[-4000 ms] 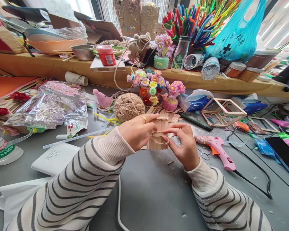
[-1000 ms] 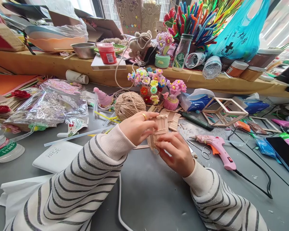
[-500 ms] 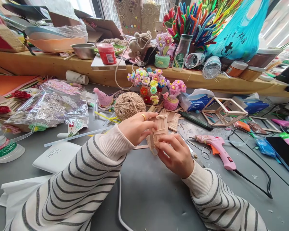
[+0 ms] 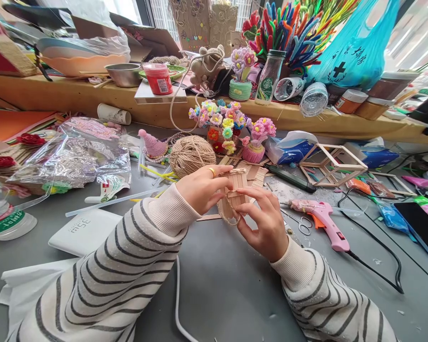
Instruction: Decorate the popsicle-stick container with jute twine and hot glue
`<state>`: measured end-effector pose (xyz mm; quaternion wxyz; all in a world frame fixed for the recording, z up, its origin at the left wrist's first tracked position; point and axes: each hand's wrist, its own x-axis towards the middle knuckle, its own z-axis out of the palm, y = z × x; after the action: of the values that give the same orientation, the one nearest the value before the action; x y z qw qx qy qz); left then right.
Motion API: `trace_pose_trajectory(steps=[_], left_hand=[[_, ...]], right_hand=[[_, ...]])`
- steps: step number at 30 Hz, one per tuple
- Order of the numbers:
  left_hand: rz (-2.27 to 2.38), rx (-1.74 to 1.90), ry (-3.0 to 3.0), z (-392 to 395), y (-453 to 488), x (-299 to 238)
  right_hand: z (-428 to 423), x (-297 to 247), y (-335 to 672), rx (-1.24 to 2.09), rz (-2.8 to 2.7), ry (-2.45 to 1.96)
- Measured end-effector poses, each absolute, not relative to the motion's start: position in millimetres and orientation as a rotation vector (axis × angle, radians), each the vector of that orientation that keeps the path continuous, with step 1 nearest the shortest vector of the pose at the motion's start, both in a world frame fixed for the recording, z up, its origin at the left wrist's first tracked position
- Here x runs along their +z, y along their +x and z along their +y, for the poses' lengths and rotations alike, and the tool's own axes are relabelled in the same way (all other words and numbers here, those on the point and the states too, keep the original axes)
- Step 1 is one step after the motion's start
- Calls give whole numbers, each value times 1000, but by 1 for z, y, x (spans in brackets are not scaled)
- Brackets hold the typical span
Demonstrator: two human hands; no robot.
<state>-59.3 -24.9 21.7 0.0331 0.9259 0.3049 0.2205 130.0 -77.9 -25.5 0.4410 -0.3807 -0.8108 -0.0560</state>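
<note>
Between both hands is a small box-like piece of popsicle sticks (image 4: 239, 179), edged with twine and held upright above the table. My left hand (image 4: 204, 187), with a ring on one finger, is closed on its left side and upper edge. My right hand (image 4: 266, 221) pinches its lower right part with thumb and fingertips. The fingers hide some of the piece. Just behind lies a ball of twine (image 4: 192, 156), with loose wooden sticks (image 4: 256, 175) beside it.
A pink glue gun (image 4: 328, 223) with a black cord lies at right, near scissors (image 4: 302, 224). A green-black cutter (image 4: 290, 178) and a stick frame (image 4: 333, 164) are behind. A white power bank (image 4: 83, 232) lies left. A cluttered wooden ledge (image 4: 150, 107) runs along the back.
My right hand's fingers have shifted up slightly on the stick piece, and its lower end has tilted a little to the right. The left hand is nearly still.
</note>
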Motion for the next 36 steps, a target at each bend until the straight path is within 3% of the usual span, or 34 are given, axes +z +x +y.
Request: trace_pose_trajectory(steps=[36], left_hand=[[1024, 659, 2792, -35, -53, 26]], right_hand=[[-77, -24, 131, -117, -2001, -968]])
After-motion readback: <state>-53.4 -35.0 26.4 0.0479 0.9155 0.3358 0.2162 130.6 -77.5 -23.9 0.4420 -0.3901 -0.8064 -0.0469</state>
